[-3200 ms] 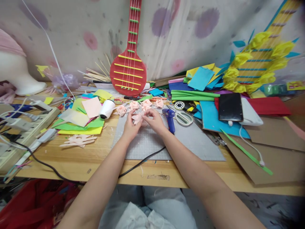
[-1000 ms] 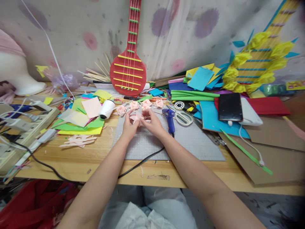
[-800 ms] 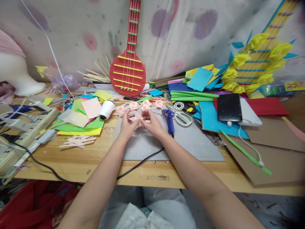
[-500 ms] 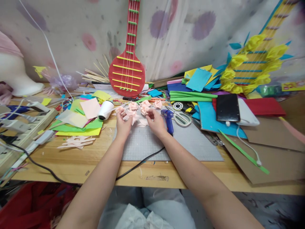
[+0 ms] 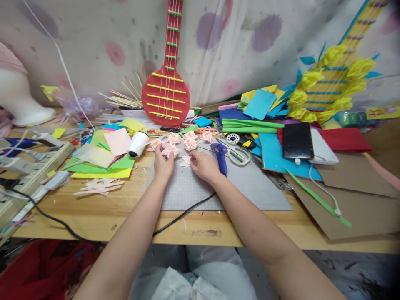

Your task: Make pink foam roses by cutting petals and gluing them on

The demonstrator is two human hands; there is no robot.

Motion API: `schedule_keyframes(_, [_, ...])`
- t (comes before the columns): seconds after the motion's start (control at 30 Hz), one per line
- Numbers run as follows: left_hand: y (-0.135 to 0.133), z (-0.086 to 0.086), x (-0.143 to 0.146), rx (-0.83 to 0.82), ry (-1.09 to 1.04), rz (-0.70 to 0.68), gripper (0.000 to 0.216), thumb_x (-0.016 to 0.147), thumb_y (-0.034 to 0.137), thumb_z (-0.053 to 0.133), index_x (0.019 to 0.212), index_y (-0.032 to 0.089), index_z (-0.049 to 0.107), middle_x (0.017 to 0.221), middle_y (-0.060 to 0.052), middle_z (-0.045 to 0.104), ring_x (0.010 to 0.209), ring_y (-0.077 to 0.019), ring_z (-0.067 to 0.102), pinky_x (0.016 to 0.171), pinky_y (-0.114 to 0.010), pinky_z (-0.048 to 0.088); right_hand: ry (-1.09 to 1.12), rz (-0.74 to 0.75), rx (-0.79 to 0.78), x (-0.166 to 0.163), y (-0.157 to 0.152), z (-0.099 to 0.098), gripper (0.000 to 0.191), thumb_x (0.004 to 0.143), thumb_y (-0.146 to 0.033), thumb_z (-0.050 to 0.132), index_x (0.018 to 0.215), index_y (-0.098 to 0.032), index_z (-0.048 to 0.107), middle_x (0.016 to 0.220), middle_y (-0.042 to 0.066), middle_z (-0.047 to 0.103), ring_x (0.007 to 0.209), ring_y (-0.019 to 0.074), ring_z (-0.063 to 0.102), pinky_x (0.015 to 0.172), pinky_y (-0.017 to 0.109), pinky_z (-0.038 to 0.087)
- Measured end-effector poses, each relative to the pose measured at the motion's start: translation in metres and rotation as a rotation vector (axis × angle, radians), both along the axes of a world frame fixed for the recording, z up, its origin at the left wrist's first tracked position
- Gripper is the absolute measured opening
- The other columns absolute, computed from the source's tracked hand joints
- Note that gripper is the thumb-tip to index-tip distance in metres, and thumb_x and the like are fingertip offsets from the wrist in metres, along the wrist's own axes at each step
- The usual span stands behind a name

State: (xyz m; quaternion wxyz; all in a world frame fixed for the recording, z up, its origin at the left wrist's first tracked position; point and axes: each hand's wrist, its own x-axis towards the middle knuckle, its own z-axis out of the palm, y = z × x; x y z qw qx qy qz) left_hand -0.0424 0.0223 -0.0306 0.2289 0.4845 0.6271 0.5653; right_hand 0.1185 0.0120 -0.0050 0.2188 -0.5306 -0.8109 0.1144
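My left hand (image 5: 164,166) pinches a half-made pink paper flower (image 5: 169,150) between thumb and fingers, over the grey cutting mat (image 5: 250,196). To its right, my right hand (image 5: 204,166) rests low on the mat with fingers curled together. Its fingertips are at the edge of a loose pink paper petal (image 5: 184,161); whether they grip it is hard to see. Several finished pink paper roses stand just behind, among them one rose (image 5: 190,143) beyond my right fingertips and another rose (image 5: 206,136) farther right. A blue glue gun (image 5: 221,158) lies beside my right hand.
Scissors (image 5: 239,156) lie right of the glue gun, and a black cable (image 5: 184,214) crosses the mat. A white spool (image 5: 137,144) and coloured paper sheets (image 5: 103,168) sit left. A red paper lute (image 5: 165,98) leans at the back. A phone (image 5: 298,141) lies right.
My right hand has come down from beside a rose to the loose petal, its fingers closing up. The left hand has shifted slightly, still holding its flower.
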Motion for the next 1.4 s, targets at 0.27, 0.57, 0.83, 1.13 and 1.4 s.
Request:
schedule_keyframes(0.27, [-0.010,0.002,-0.007,0.071,0.041,0.073,0.049,0.071,0.017,0.055,0.118,0.016,0.042,0.120,-0.014,0.051,0.110,-0.0210,0.050,0.095,-0.036,0.040,-0.003,-0.074,-0.009,-0.002,0.002,-0.002,0.026,0.079,-0.015,0.045,0.102,-0.020,0.058,0.095,0.006,0.067,0.090,0.0200,0.058,0.076,0.030,0.042])
schedule_keyframes(0.57, [-0.006,-0.005,-0.014,0.055,0.044,0.144,0.059,0.062,0.013,0.060,0.117,0.020,0.040,0.111,-0.010,0.051,0.093,-0.0179,0.056,0.089,-0.037,0.044,0.142,-0.110,0.063,-0.003,0.000,-0.003,0.025,0.076,-0.013,0.048,0.098,-0.020,0.058,0.088,0.004,0.067,0.089,0.0204,0.057,0.077,0.031,0.042])
schedule_keyframes(0.83, [-0.005,0.002,-0.011,0.190,0.168,0.111,0.051,0.068,0.013,0.056,0.116,0.018,0.041,0.115,-0.013,0.049,0.098,-0.0188,0.054,0.093,-0.037,0.041,0.424,-0.109,0.130,-0.002,0.006,-0.011,0.018,0.079,-0.019,0.049,0.094,-0.019,0.059,0.088,0.005,0.066,0.083,0.0178,0.058,0.076,0.031,0.045])
schedule_keyframes(1.13, [-0.027,0.020,0.010,-0.030,-0.171,-0.312,0.033,0.080,0.043,0.045,0.104,0.020,0.045,0.064,0.002,0.056,0.044,-0.0090,0.052,0.045,-0.022,0.041,0.292,0.032,0.342,-0.004,-0.005,0.003,0.023,0.085,-0.019,0.039,0.091,-0.020,0.061,0.092,0.007,0.065,0.094,0.0181,0.054,0.086,0.032,0.041])
schedule_keyframes(1.4, [-0.025,0.019,0.015,-0.172,-0.532,-0.419,0.047,0.059,0.030,0.068,0.098,0.017,0.046,0.064,0.004,0.056,0.053,-0.0133,0.061,0.043,-0.022,0.045,0.083,0.239,0.316,-0.005,-0.013,0.014,0.025,0.084,-0.017,0.041,0.097,-0.022,0.062,0.098,0.004,0.065,0.101,0.0186,0.048,0.092,0.033,0.036])
